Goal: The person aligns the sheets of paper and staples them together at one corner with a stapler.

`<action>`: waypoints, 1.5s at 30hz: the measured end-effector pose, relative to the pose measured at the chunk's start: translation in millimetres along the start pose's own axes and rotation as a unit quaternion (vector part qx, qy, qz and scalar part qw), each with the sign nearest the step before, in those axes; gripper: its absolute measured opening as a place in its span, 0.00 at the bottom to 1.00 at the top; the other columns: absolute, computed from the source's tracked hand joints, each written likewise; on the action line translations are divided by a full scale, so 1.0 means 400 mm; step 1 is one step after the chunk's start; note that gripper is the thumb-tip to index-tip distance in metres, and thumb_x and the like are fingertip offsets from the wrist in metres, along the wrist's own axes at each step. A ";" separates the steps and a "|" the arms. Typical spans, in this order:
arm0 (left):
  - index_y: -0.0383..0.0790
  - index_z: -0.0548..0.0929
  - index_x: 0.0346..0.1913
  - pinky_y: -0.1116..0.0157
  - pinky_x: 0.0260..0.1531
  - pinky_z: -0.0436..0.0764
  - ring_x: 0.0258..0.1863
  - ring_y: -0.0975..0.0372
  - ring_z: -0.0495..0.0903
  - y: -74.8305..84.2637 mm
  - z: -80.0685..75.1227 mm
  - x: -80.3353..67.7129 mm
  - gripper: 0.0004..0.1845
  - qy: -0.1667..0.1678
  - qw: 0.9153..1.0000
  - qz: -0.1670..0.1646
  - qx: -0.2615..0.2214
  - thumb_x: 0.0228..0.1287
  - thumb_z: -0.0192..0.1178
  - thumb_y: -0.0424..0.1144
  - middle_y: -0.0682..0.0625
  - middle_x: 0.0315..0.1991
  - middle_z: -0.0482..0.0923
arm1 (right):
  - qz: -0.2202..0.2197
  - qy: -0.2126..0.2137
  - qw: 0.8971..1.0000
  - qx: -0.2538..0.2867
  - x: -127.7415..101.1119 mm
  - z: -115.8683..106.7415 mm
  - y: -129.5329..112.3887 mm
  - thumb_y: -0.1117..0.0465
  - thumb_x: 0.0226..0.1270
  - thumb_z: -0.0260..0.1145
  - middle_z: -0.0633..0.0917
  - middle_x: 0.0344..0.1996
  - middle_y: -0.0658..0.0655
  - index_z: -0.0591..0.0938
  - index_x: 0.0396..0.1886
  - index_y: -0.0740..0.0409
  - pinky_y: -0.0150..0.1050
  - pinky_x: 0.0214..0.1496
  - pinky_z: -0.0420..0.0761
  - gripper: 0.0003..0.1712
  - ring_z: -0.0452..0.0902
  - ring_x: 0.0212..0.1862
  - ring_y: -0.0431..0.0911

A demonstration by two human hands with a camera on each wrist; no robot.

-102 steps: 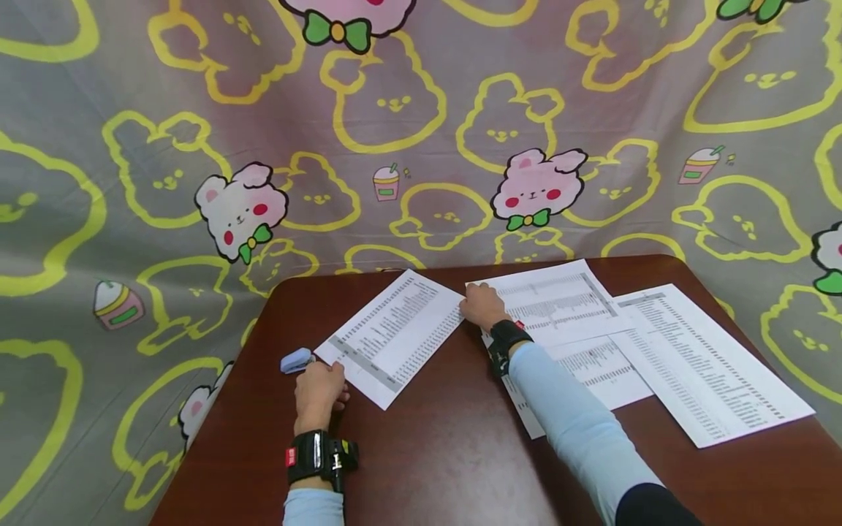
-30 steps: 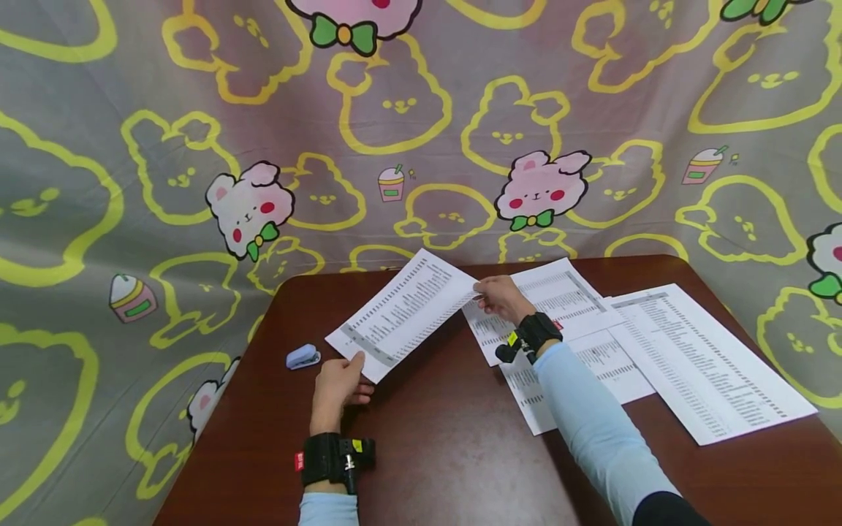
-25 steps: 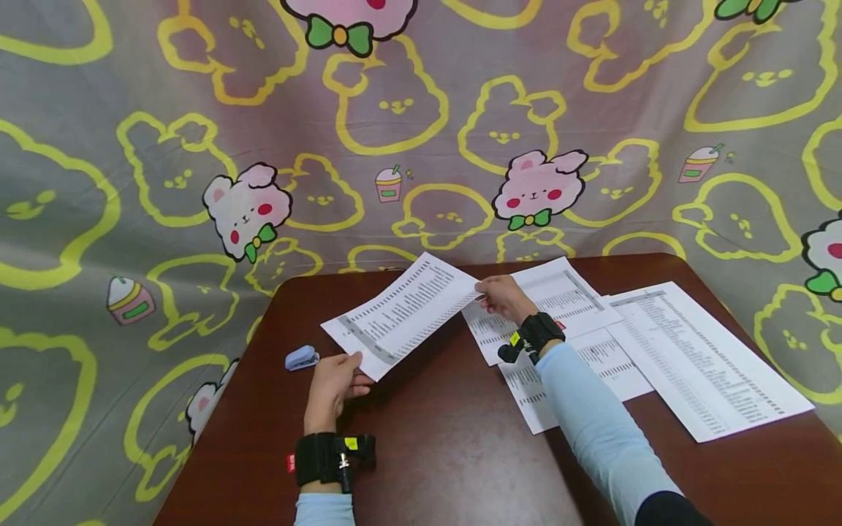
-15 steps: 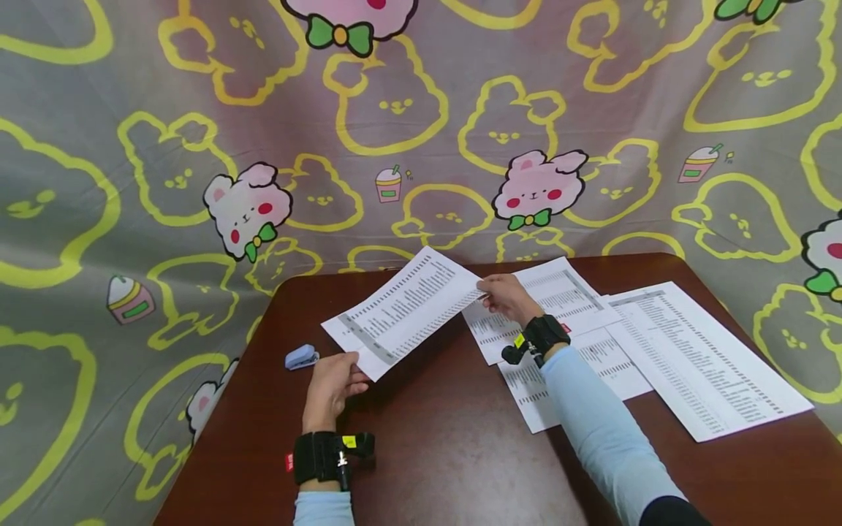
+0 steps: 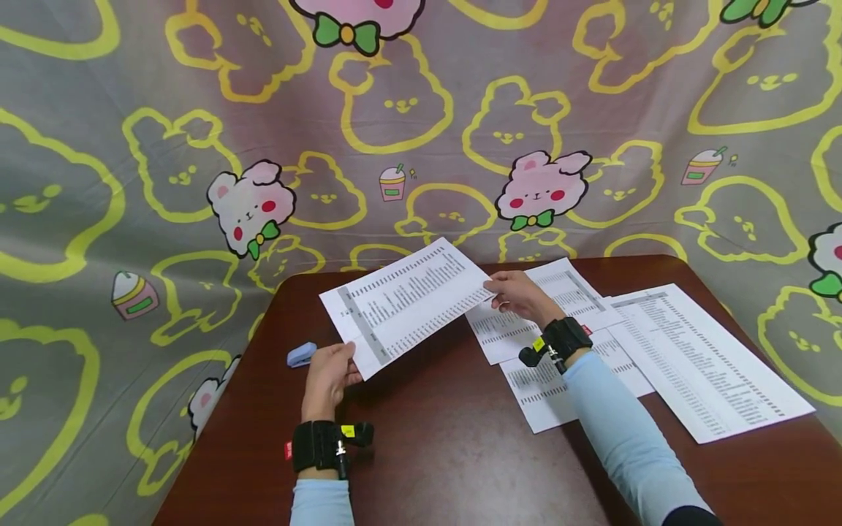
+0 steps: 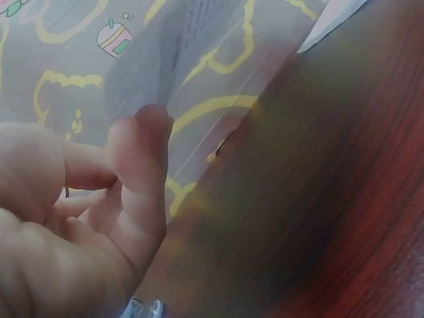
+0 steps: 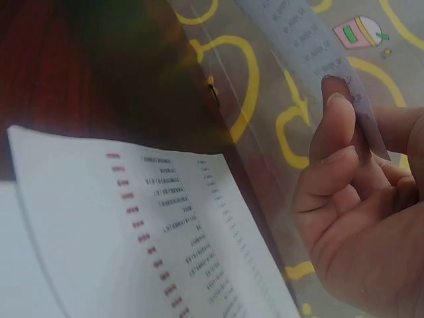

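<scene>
Change: the printed sheet [image 5: 406, 303] has come up off the desk [image 5: 447, 438] since the earliest picture, and it now tilts more steeply, far edge raised.
Left hand: the left hand [image 5: 329, 376] has its grip clamped on the sheet's near corner, thumb over the top edge; the left wrist view shows fingers [image 6: 142, 172] curled against the paper.
Right hand: the right hand [image 5: 522, 296] pinches the sheet's right edge, grip closed on the paper; the right wrist view shows the thumb [image 7: 334, 126] pressed onto the printed strip.
Sheet: held in the air between both hands, above the far left part of the desk, rows of small print facing up.
Other papers: more printed sheets [image 5: 684, 358] lie flat and overlapping on the right half of the desk, under and beside the right forearm.
Stapler: a small blue stapler [image 5: 301, 354] sits on the desk just beside the left hand.
Backdrop: a grey cloth [image 5: 131, 146] with yellow outlines and pink rabbits hangs behind the desk.
</scene>
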State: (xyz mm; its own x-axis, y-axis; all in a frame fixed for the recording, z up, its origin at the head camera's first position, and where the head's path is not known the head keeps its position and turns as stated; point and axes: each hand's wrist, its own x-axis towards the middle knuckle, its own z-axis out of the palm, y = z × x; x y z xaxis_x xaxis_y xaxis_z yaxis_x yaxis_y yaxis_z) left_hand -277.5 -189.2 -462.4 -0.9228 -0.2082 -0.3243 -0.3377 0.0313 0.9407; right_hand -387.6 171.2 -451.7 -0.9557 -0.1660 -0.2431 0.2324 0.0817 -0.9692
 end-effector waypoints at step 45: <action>0.35 0.78 0.58 0.64 0.36 0.82 0.41 0.54 0.83 -0.009 -0.053 -0.043 0.19 -0.107 0.988 0.047 0.095 0.74 0.53 0.44 0.37 0.55 0.80 | -0.056 0.025 0.997 -0.047 -0.096 -0.037 -0.054 0.51 0.73 0.59 0.84 0.46 0.59 0.79 0.53 0.59 0.39 0.37 0.85 0.18 0.86 0.39 0.47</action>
State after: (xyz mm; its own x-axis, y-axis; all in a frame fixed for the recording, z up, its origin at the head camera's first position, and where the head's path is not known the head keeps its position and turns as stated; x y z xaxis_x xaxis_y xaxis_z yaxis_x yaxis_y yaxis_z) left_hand -256.5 -206.6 -457.9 -0.9632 0.0164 -0.2684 -0.2577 0.2285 0.9388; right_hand -358.6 190.5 -420.9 -0.9830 -0.1301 -0.1294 0.1083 0.1583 -0.9814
